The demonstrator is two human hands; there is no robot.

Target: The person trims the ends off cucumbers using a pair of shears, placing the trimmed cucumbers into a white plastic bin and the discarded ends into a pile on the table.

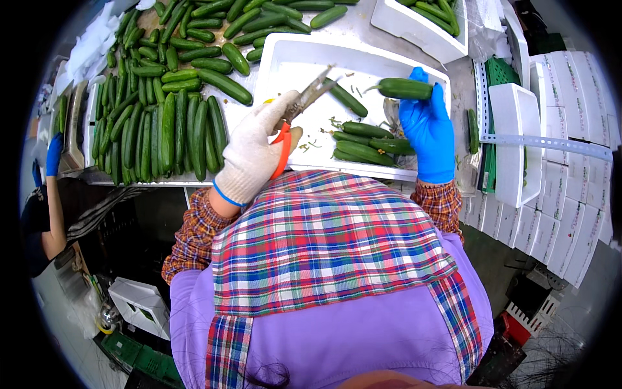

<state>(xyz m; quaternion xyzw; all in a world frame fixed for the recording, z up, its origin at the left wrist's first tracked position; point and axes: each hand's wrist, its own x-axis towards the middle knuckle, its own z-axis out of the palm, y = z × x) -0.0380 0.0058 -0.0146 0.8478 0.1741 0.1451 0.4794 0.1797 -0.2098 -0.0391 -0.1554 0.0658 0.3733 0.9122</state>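
Note:
My left hand (pixel 256 146), in a white knit glove, grips scissors (pixel 307 98) with orange handles. Their blades are parted and point up and to the right over a white foam box (pixel 272 58). A cucumber (pixel 403 89) is held by my right hand (pixel 427 129), in a blue glove, above the box's right side. Its thin stem end points left, toward the blades but apart from them. Inside the box lie several cucumbers (pixel 365 153) near the front wall, one more cucumber (pixel 348 98) behind them, and small green trimmings.
Many cucumbers (pixel 168 129) cover the table to the left and back, some in rows. Another foam box with cucumbers (pixel 389 19) stands at the back right. A foam box on its side (pixel 512 129) and stacked white cartons (pixel 564 188) are at the right. A co-worker's blue-gloved hand (pixel 54 154) is far left.

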